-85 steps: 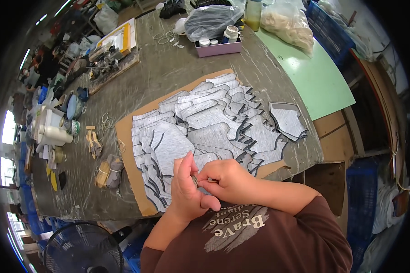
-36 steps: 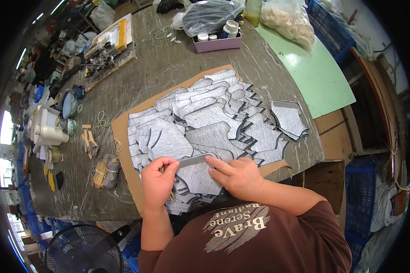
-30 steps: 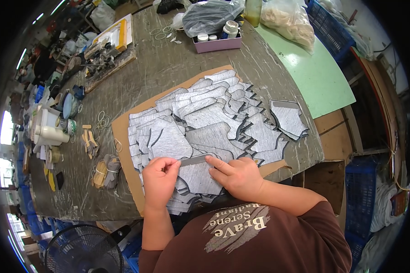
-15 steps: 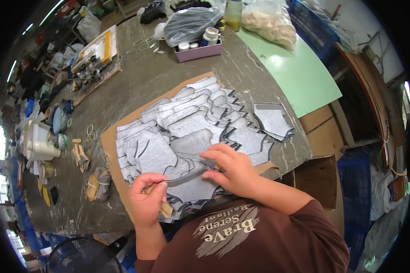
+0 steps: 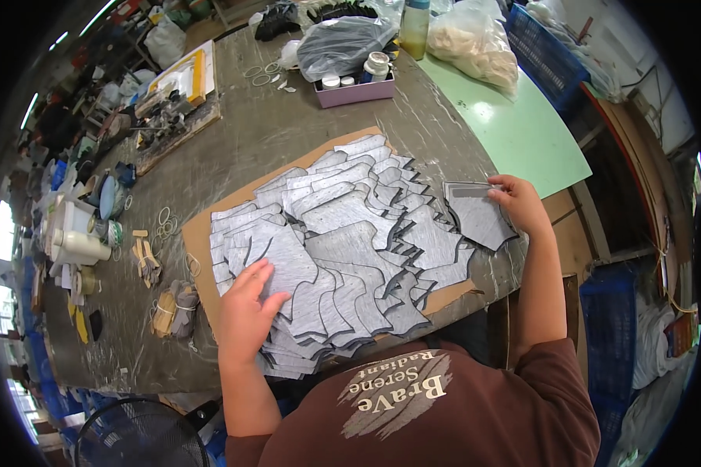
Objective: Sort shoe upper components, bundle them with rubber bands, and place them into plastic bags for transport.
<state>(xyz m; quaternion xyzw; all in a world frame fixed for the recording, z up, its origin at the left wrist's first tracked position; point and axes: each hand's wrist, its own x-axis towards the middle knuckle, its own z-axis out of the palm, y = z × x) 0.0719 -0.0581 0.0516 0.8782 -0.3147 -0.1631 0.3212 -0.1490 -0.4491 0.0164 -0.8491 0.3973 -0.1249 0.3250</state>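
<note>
Grey cut fabric pieces [image 5: 350,253] with dark edges lie in overlapping rows on a brown cardboard sheet [image 5: 199,241]. My left hand [image 5: 249,307] rests on the left part of these rows, thumb and fingers apart, gripping nothing that I can see. Off to the right, beyond the cardboard, my right hand [image 5: 522,204] pinches the upper right edge of a separate grey fabric piece [image 5: 481,218]. A darker strip runs along that piece's top edge. It lies on or just above other pieces near the table's right side; I cannot tell which.
Behind the rows stands a purple box [image 5: 356,93] with jars and a plastic bag. A pale green board [image 5: 514,117] covers the far right corner. Bundled strips [image 5: 175,307] and rubber bands [image 5: 166,223] lie left; a black fan [image 5: 140,436] is at lower left.
My right hand has moved from the near rows to the separate pieces at right, and a grey piece is there with it. My left hand has opened; the wooden stick near it no longer shows.
</note>
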